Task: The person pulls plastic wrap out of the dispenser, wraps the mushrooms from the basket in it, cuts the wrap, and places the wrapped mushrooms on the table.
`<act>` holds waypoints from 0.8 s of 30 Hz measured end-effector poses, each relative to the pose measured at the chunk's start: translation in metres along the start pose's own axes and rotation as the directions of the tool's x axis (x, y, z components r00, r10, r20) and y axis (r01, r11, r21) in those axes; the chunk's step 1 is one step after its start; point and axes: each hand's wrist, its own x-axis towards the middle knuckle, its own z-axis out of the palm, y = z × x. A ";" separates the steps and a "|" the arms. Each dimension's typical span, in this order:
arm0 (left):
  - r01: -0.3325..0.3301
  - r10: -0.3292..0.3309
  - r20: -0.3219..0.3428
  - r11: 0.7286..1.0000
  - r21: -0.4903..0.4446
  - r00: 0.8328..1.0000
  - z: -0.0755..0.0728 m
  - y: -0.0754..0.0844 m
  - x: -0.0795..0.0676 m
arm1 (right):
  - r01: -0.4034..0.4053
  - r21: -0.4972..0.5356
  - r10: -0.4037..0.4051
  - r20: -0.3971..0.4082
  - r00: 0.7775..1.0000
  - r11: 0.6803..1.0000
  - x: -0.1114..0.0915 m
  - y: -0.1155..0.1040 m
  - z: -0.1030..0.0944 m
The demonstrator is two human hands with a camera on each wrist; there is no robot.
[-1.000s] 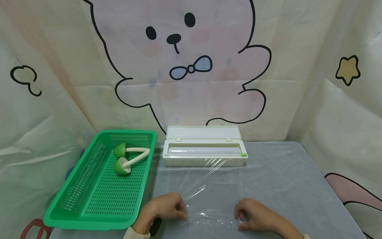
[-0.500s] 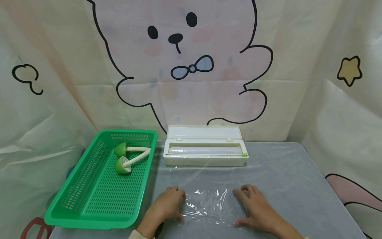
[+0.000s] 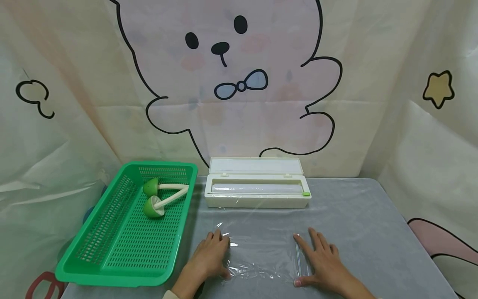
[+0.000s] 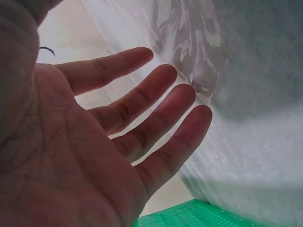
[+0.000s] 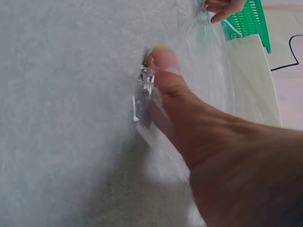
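A sheet of clear cling film (image 3: 261, 249) runs from the white cling film dispenser (image 3: 257, 202) toward me and lies over the grey tabletop. My left hand (image 3: 209, 255) rests at the sheet's left edge; its fingers are extended in the left wrist view, with crinkled film at the fingertips. Spread wide, my right hand (image 3: 325, 262) lies along the right edge, fingertips down. In the right wrist view the right thumb (image 5: 165, 61) touches bunched film at the edge. The dispenser's lid (image 3: 255, 165) stands raised, showing the roll (image 3: 257, 189) inside.
A green plastic basket (image 3: 115, 281) stands left of the left hand. Inside it lie two mushroom-shaped pieces (image 3: 153, 207) with green caps and white stems. Printed fabric (image 3: 358, 124) hangs behind the table (image 3: 373, 232) and along both sides.
Both hands have let go of the film's near edge and opened out, shifting slightly forward. The film, earlier stretched up to the dispenser, now lies flatter on the table.
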 end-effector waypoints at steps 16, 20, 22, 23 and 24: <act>-0.119 0.060 -0.224 0.958 -0.259 0.973 -0.077 -0.003 -0.018 | -0.043 0.079 0.036 0.095 0.995 0.996 -0.002 0.004 0.006; -0.102 -0.005 -0.343 0.950 -0.294 0.939 -0.099 -0.024 -0.019 | -0.046 0.096 0.036 0.099 0.994 0.994 -0.001 0.005 0.007; -0.086 -0.043 -0.369 0.942 -0.325 0.928 -0.108 -0.040 -0.019 | -0.048 0.094 0.038 0.102 0.994 0.994 -0.001 0.005 0.008; -0.073 -0.068 -0.379 0.935 -0.346 0.923 -0.111 -0.048 -0.019 | -0.049 0.092 0.040 0.101 0.994 0.995 -0.001 0.005 0.008; -0.058 -0.095 -0.387 0.929 -0.365 0.917 -0.115 -0.057 -0.019 | -0.048 0.088 0.039 0.100 0.994 0.995 -0.001 0.005 0.008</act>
